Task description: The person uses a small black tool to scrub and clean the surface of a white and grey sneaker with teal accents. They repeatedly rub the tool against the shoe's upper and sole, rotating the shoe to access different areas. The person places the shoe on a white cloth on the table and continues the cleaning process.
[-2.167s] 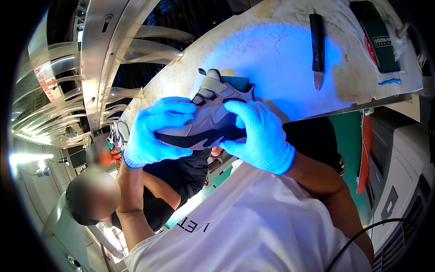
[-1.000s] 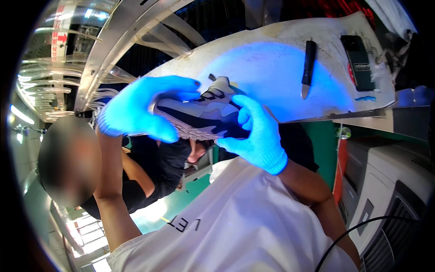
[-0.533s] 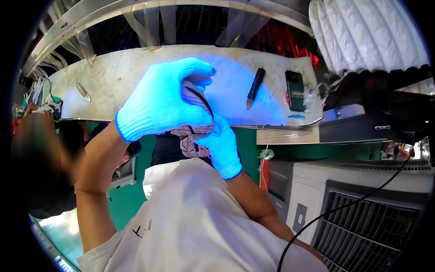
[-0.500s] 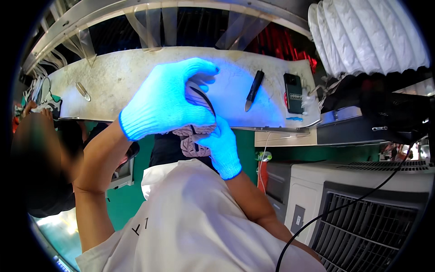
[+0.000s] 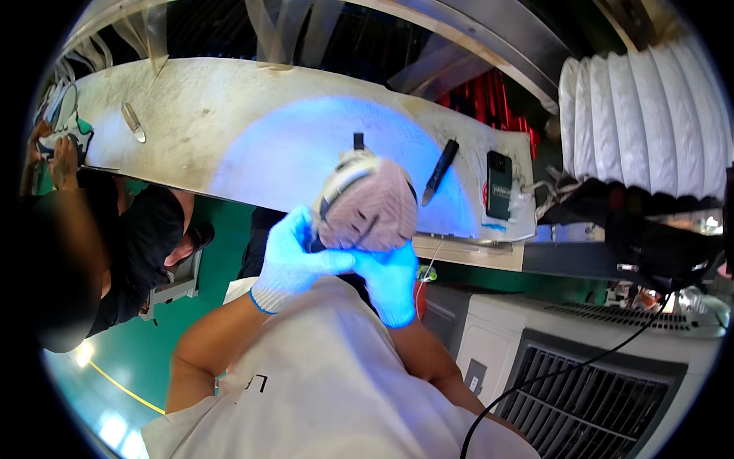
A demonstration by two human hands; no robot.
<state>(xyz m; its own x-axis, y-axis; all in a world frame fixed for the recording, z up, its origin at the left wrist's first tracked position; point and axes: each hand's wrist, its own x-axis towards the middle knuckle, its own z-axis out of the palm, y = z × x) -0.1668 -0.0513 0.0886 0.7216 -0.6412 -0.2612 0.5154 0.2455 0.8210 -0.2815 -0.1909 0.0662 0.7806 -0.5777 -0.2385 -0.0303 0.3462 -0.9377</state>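
A shoe (image 5: 370, 205) with a pinkish-grey sole is raised above the near edge of the work table (image 5: 267, 115), its sole facing up toward me. Part of a pale upper with dark trim shows along its left side, and a black tab sticks out at the far end. My left hand (image 5: 294, 252), in a white knit glove lit blue, closes on the shoe's near left side. Gloved the same way, my right hand (image 5: 388, 284) grips the near right end from below. The shoe hides some fingers of both hands.
Right of the shoe lie a black-handled knife (image 5: 440, 171) and a dark phone (image 5: 498, 183). A small metal tool (image 5: 133, 122) rests at the table's left. Farther left, a co-worker's hand (image 5: 64, 162) touches another shoe. A white ribbed duct (image 5: 646, 126) stands at right.
The shoe has turned so its sole faces me and stands higher over the table. My left hand has come down from its top to the near side. The view has shifted somewhat.
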